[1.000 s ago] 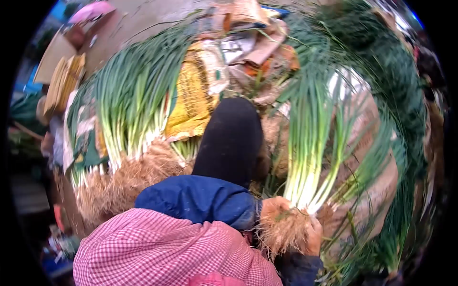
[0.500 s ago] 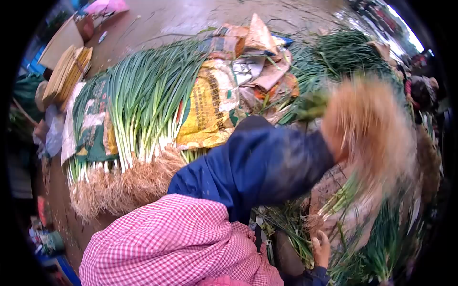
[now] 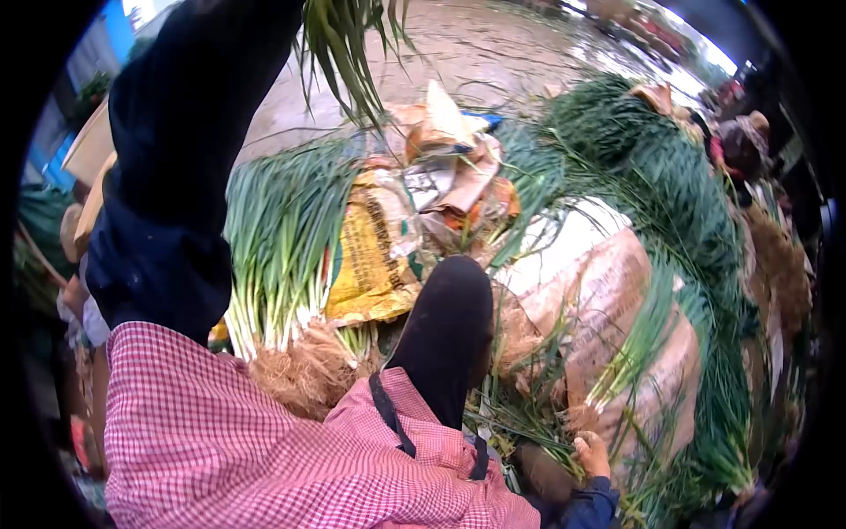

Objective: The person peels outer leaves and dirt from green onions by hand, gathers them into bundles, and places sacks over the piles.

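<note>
My left arm in a dark blue sleeve is raised across the upper left; its hand lies beyond the top edge. Long green leaves hang down beside that sleeve. At the lower right my right hand has its fingers curled, just below the roots of a small bunch of green onions. What it holds, if anything, is too small to tell. That bunch lies on a brownish sack. A row of green onions, roots toward me, lies left of a yellow sack.
Crumpled sacks lie beyond my dark-clad knee. A long heap of green onions curves down the right side. Another person is at the far right. Wet ground spreads behind.
My left arm has swung from the right up to the upper left, and its hand has left the view. The blurred root bundle no longer shows at the right. My right hand has barely moved.
</note>
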{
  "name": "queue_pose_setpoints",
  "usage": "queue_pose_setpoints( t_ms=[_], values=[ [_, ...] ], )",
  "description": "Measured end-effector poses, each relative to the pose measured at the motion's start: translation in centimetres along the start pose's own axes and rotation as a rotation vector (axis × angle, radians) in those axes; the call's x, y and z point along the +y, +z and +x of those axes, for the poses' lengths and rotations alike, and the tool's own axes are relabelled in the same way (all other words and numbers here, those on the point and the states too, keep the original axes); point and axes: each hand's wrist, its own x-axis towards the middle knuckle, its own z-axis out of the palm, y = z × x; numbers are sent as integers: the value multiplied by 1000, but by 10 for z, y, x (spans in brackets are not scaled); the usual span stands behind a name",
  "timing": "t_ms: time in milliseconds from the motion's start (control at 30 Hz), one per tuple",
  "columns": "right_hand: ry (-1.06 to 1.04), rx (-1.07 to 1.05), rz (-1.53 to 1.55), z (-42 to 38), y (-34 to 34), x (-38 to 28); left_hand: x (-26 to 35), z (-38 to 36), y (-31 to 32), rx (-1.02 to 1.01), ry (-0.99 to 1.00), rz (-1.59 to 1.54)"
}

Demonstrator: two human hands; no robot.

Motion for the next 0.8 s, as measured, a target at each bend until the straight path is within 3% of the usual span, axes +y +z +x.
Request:
queue_pose_setpoints(
  t_ms=[200,267,367,400,433,467,533,567,600,667,733,800],
  values=[
    [-62,-123,-9,13,10,3,9,-90,-103,388,50,96],
    [57,-186,-111,10,12,0,-14,-131,-146,513,9,55],
    [13,-229,-163,22,17,36,-78,-209,-210,718,-106,-84],
    [8,-258,-208,30,16,55,-102,-238,-232,872,-176,246],
    [-84,-296,-217,38,18,73,-120,-267,-253,937,-247,94],
    [-85,-311,-223,39,18,74,-134,-295,-273,866,-52,-151],
    [-270,-334,-461,33,24,44,-122,-285,-267,974,-232,-139],
    [-249,-268,-474,36,31,47,-119,-288,-276,813,-193,-82],
    [-387,-176,-636,38,38,44,-113,-284,-261,921,-191,-1],
    [-506,-214,-753,38,45,15,-102,-297,-255,1026,-490,44],
    [-422,-213,-844,34,50,9,-101,-311,-266,1010,-625,151],
    [-155,-232,-999,32,46,20,-88,-326,-283,1018,-764,259]
  ],
)
